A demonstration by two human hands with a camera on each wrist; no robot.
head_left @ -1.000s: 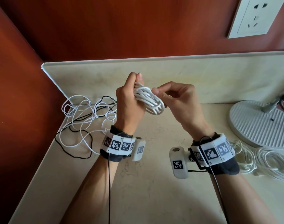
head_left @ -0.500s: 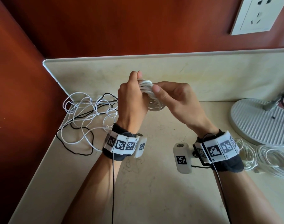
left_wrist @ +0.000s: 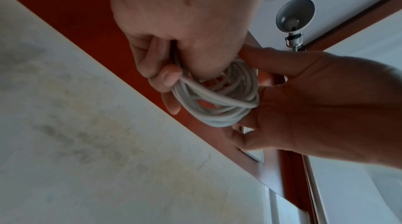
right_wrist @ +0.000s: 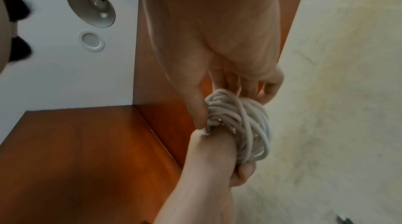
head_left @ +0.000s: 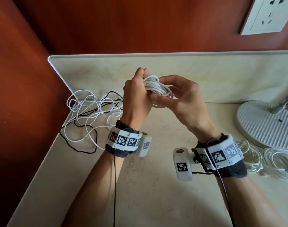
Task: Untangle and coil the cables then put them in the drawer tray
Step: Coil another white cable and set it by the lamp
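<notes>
Partly, left hand hides gripped coil.

Seen from below, the left hand curls its fingers around one side of a coiled white cable. The right hand reaches in from the right, its fingers touching the coil's far side. A pale stone surface fills the lower left, and a white lamp head shows above against the ceiling.

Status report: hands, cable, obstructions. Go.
Left hand grips white cable coil; right hand pinches its loops. Tangled cables remain on counter, left. No drawer tray in view.
</notes>
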